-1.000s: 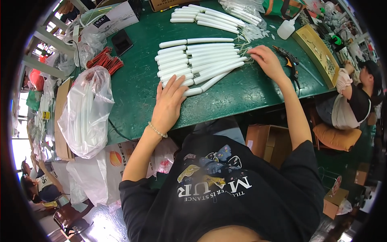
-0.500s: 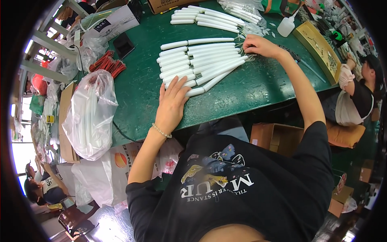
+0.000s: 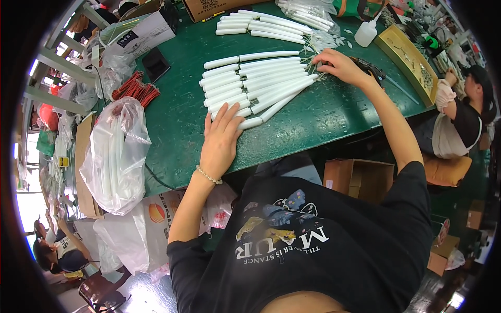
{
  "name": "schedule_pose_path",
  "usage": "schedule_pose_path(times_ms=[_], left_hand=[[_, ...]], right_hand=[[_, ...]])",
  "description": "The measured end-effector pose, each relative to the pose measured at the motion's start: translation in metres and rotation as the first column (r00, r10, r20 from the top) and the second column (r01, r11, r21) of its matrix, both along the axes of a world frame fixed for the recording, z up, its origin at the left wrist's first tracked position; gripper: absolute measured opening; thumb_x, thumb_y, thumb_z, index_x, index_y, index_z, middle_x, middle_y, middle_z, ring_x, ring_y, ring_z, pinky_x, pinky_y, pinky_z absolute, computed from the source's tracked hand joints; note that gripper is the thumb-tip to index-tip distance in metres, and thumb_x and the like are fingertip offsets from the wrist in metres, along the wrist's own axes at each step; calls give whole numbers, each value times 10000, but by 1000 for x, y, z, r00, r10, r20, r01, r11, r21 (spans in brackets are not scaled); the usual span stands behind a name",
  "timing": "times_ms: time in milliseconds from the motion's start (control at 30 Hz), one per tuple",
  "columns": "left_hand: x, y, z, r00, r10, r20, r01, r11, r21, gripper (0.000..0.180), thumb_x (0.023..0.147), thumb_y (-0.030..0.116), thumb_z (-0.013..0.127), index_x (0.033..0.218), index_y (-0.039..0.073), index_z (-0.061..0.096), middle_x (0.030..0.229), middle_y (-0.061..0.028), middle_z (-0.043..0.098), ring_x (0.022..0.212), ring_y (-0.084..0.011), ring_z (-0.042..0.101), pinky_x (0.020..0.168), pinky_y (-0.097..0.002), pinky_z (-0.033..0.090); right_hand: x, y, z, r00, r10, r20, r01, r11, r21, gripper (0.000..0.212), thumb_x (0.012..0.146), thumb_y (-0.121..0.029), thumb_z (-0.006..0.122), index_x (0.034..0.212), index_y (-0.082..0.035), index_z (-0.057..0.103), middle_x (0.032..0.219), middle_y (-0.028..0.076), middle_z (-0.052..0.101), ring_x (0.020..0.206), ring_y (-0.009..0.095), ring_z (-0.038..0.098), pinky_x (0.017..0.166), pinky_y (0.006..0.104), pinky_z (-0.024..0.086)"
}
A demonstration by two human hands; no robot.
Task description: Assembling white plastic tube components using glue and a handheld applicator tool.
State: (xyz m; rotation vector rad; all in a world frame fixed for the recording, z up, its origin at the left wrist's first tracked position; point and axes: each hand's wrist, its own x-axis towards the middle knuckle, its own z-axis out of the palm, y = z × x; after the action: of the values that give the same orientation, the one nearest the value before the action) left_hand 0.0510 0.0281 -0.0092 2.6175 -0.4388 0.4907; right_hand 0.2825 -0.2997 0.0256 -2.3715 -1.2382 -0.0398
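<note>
two hands rest on a green desk (image 3: 177, 112) beside a fan of white tubes (image 3: 250, 86), which lie in a rough row near the middle of the desk with their thin wire ends gathered toward the right. the left hand (image 3: 222, 141) lies flat and open, palm down, its fingertips touching the blunt ends of the nearest tubes at the near left of the fan; a beaded bracelet (image 3: 209, 176) circles that wrist. the right hand (image 3: 339, 65) sits at the far right of the fan, fingers curled over the bunched wire ends; whether it pinches them or just presses on them i cannot tell.

a second batch of white tubes (image 3: 261, 26) lies farther back on the desk. a small white squeeze bottle (image 3: 365, 32) stands behind the right hand, with a long yellowish tray (image 3: 407, 60) just to its right. red sticks (image 3: 134, 89) lie at the desk's left edge, and a clear plastic bag (image 3: 117, 156) of long pale tubes hangs off that side. another person (image 3: 459, 120) sits at the right end of the desk.
</note>
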Motion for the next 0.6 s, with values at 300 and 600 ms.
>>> schedule_pose_path(times_ms=[300, 600], left_hand=[[0, -1, 0, 1000, 5, 7, -5, 1000, 4, 270, 848, 36, 579, 1116, 68, 565, 1367, -53, 477, 1331, -278, 375, 1092, -510, 252], [-1, -1, -1, 1000, -11, 7, 11, 1000, -4, 272, 846, 29, 574, 1116, 62, 561, 1379, -66, 459, 1328, -287, 371, 1092, -521, 248]], right_hand=[[21, 0, 5, 977, 46, -210, -68, 993, -95, 130, 858, -154, 617, 902, -39, 577, 868, 57, 515, 816, 179, 505, 744, 296, 416], [-8, -14, 29, 933, 17, -358, -125, 952, -280, 158, 868, -179, 614, 913, -29, 591, 908, 86, 545, 881, 220, 542, 773, 312, 443]])
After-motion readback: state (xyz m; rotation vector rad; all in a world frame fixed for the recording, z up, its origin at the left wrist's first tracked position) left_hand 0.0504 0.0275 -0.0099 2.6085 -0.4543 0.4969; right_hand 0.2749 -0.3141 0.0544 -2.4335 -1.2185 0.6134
